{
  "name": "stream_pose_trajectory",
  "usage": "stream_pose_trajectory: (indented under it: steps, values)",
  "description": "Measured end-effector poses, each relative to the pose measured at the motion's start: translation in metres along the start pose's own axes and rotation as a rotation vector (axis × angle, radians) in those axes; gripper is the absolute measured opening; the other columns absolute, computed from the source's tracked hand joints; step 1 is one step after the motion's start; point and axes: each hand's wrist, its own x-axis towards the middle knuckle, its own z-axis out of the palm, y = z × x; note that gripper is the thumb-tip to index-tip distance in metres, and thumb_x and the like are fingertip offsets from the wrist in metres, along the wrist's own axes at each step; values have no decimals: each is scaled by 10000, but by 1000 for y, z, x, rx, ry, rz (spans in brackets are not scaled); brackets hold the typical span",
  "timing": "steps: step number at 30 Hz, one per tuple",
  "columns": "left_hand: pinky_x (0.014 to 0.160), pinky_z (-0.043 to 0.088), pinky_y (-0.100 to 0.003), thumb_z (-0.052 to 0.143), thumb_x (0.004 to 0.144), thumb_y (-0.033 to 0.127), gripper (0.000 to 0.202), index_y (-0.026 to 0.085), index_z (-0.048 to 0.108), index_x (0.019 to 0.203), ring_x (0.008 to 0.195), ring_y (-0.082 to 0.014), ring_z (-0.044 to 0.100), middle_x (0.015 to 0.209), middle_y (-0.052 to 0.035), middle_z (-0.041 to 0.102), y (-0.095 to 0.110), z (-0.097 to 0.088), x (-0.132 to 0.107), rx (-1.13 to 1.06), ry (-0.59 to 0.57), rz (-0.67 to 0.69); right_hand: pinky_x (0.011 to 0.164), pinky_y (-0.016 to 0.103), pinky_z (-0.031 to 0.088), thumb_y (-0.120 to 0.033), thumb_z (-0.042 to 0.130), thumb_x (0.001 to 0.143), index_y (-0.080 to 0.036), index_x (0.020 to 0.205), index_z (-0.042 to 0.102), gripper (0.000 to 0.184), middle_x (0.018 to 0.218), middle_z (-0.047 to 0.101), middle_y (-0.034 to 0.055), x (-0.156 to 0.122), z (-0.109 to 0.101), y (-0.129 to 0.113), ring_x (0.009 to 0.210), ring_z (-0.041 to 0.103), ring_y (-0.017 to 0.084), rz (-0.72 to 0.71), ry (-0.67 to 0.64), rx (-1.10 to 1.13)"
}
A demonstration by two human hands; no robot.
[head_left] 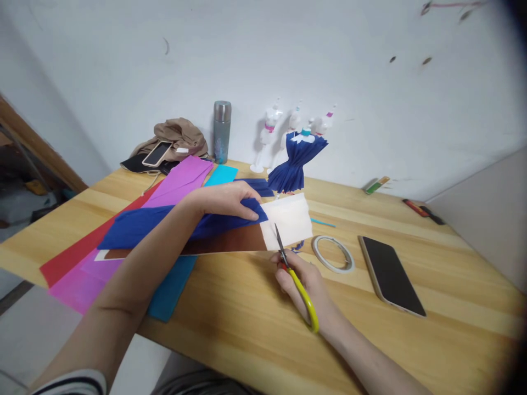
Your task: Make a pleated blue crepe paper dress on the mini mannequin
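My left hand [230,200] pinches the right end of a dark blue crepe paper strip [135,225], thumb on top. Beneath that strip lies a brown and white sheet [288,219], its white end sticking out to the right. In my right hand [307,280] is a pair of scissors [302,296] with yellow handles, held with the blades pointing up and away, over the sheet's near edge. The blades look closed together and lie apart from the blue paper. My left wrist and forearm cover part of the blue strip.
Purple [181,181], red [61,260] and teal paper [171,296] lie at left. Behind stand a flask [222,131], white doll figures [269,131] and one in a blue paper dress [298,162]. A tape roll [333,254] and phone [391,274] lie at right.
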Motion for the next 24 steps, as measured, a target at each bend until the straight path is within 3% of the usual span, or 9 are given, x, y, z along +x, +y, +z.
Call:
stream_pose_trajectory:
  steps: [10, 24]
  values:
    - [824, 430, -216, 629, 815, 230, 191, 185, 746, 960, 890, -145, 638, 925, 17, 741, 1, 2, 1, 24, -14, 34, 529, 279, 386, -478, 469, 901, -202, 892, 584, 299, 641, 522, -10, 1, 1, -1, 554, 505, 155, 30, -8, -3]
    - [760, 432, -203, 625, 803, 225, 183, 175, 739, 937, 805, -123, 624, 857, 33, 729, -1, 2, 1, 28, 11, 28, 482, 264, 364, -489, 500, 885, -216, 777, 553, 299, 537, 476, -33, 0, 8, 5, 488, 470, 140, 61, 69, -12]
